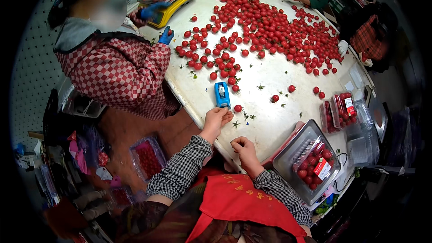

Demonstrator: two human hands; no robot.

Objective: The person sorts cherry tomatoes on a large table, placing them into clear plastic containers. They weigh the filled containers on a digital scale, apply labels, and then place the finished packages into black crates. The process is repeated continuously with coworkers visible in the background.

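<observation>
The left hand (217, 120) is at a blue plastic tape dispenser (222, 94), grip unclear; the right hand's (246, 151) fingertips draw together.

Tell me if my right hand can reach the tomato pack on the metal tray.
Probably yes: your right hand is just left of the metal tray, and nothing seems to cover the tomato pack from above.

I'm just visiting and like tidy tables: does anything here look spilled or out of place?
Loose green stem tops lie scattered on the white table, looking like dropped litter. A few stray tomatoes sit apart from the main heap. No damage stands out.
</observation>
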